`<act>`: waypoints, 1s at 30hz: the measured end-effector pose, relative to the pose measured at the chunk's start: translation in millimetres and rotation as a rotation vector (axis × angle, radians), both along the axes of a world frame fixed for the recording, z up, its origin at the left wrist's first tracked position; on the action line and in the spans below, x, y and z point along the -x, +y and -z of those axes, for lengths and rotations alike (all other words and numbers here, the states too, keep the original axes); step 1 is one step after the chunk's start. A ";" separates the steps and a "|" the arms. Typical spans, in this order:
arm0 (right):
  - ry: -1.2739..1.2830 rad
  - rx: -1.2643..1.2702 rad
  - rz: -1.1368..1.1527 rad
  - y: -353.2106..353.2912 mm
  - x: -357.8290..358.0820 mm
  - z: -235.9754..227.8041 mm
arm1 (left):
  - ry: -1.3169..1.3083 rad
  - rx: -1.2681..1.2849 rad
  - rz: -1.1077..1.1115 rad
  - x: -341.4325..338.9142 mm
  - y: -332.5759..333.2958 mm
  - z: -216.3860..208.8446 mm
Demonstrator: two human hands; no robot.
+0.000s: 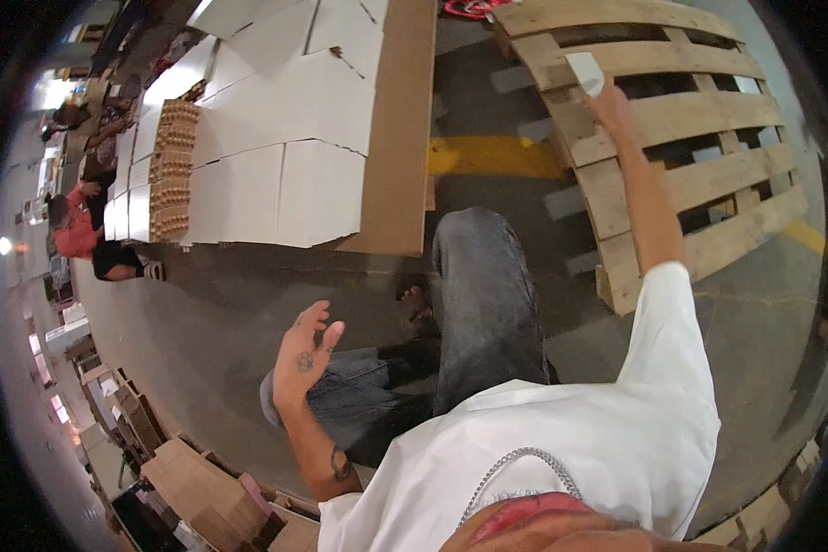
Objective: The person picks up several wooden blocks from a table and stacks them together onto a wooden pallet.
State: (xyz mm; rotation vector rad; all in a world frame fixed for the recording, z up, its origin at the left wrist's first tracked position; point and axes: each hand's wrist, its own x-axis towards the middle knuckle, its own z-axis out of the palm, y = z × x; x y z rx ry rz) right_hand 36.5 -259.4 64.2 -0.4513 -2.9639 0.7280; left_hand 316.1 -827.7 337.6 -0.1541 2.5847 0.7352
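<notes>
White piece [582,70] shows over the pallet [704,113], grasped by the right hand [608,103]; I judge a loosening grip could drop it into a gap; the left hand [304,355] is empty.

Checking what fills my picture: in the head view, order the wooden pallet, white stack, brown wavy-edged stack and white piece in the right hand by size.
1. Wooden pallet and white stack: too alike to rank.
2. Brown wavy-edged stack.
3. White piece.

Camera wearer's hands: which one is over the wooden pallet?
The right hand, holding a white piece over the pallet; the left hand is away, by the dark jeans.
</notes>
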 end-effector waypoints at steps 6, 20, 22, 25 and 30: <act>-0.173 0.400 -0.330 -210.8 -6.8 -44.4 | 0.069 0.036 0.340 51.7 73.0 -2.9; -0.146 0.122 -0.540 -353.0 42.1 7.2 | 0.136 -0.021 0.816 155.4 172.9 86.2; 0.043 -0.294 -0.861 -328.6 43.5 34.9 | -0.012 0.093 0.960 179.3 200.1 105.5; 0.162 -0.522 -1.090 -330.6 71.5 46.0 | -0.063 -0.112 0.852 212.4 194.9 120.8; -0.391 0.078 -0.854 -244.5 97.7 92.7 | -0.244 -0.011 1.096 210.4 276.4 182.4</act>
